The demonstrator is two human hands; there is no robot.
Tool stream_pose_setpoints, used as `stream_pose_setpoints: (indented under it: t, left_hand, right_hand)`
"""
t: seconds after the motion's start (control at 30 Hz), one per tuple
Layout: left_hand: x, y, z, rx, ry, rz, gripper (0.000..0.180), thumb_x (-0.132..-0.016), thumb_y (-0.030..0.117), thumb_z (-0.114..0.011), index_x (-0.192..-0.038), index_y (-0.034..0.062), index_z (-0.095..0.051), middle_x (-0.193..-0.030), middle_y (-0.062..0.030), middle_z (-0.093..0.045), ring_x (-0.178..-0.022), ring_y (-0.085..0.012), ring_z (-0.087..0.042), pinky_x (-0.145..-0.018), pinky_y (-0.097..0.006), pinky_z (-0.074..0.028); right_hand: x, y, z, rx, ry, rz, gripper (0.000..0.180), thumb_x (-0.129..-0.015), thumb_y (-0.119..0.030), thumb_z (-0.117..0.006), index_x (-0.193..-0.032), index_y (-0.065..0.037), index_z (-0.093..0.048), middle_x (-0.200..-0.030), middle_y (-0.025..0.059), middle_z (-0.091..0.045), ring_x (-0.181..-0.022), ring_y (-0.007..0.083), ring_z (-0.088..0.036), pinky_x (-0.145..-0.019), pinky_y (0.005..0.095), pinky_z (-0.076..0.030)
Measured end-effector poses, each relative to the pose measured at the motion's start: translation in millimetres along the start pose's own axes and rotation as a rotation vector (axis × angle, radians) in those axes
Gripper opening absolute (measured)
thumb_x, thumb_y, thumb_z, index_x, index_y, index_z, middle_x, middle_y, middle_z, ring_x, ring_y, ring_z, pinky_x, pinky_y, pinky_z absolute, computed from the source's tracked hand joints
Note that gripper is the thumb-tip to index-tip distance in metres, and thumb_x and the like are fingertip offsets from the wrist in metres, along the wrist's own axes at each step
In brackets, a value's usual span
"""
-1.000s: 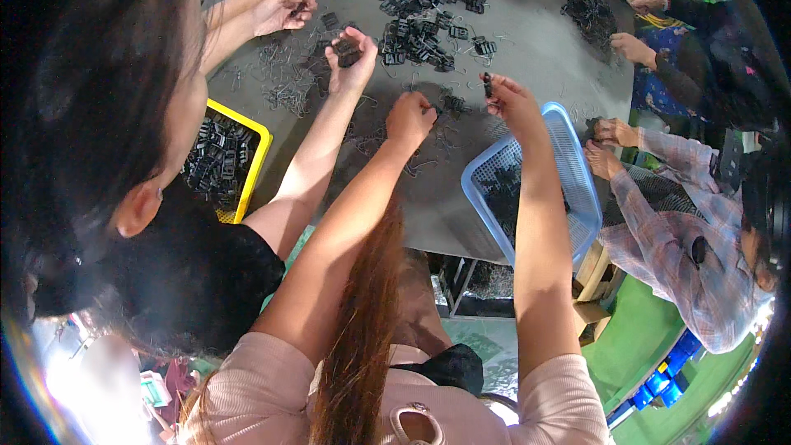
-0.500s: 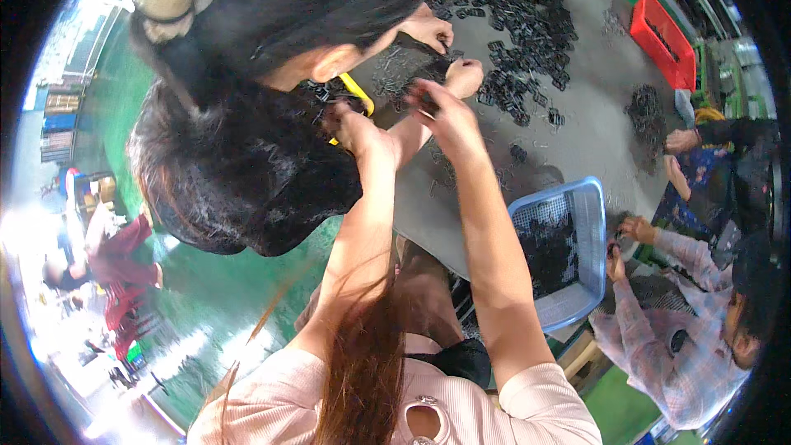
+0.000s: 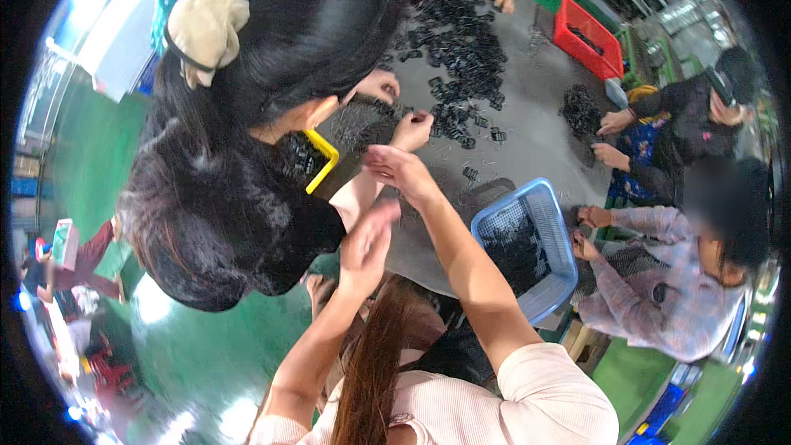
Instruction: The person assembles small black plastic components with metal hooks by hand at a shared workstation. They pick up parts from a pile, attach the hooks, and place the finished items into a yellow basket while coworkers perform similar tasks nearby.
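Observation:
My left hand (image 3: 366, 249) hovers at the near edge of the table (image 3: 527, 128), slightly blurred, fingers stretched out and nothing visible in them. My right hand (image 3: 397, 173) is held over the table, its fingers extended to the left, beside a co-worker's forearm; I see nothing in it. Close by on the left, a yellow-rimmed bin (image 3: 328, 166) of small black parts is partly hidden by the co-worker's hair. A blue plastic basket (image 3: 565, 278) with many black pieces stands right of my right forearm. Small black plastic parts (image 3: 470, 58) spread over the far table.
A co-worker leans in at left, one hand (image 3: 412, 130) just beyond mine. A red basket (image 3: 587, 37) stands at the far right, near a dark pile (image 3: 582, 111) of small pieces. Other people work along the right side and far end. Green floor (image 3: 189, 346) lies at left.
My left hand has drawn back from the yellow-rimmed bin toward me. My right hand has shifted left and its fingers have straightened. The view has turned, showing more of the right side.

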State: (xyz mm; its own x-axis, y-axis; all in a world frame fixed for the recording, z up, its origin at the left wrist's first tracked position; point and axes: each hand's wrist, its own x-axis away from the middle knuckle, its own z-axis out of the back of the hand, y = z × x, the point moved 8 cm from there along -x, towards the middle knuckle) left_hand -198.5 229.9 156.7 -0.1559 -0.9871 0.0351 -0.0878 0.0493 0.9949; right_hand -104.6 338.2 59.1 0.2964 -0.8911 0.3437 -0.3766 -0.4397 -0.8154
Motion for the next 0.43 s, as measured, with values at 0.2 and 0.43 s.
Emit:
stream_pose_setpoints:
  t: [0.2,0.43]
  left_hand:
    - [119,-44,71,-0.033,-0.492,0.287,0.025,-0.091,0.01,-0.049,-0.114,0.0014,-0.054,-0.106,-0.0056,-0.061,-0.098,-0.014,-0.057,-0.085,-0.027,-0.045]
    - [273,-114,298,-0.168,-0.408,0.665,0.047,-0.083,0.031,-0.061,-0.124,0.0125,-0.051,-0.125,-0.0127,-0.051,-0.116,-0.022,-0.048,-0.099,-0.035,-0.037]
  right_hand:
    - [88,-46,74,0.032,0.392,0.248,0.033,-0.09,-0.029,-0.051,-0.11,-0.003,-0.055,-0.095,0.0064,-0.06,-0.086,0.0179,-0.06,-0.081,0.034,-0.049]
    - [114,-76,-77,-0.055,0.454,0.548,0.029,-0.087,-0.027,-0.058,-0.109,-0.007,-0.057,-0.088,0.0048,-0.057,-0.077,0.0118,-0.055,-0.073,0.0261,-0.047]
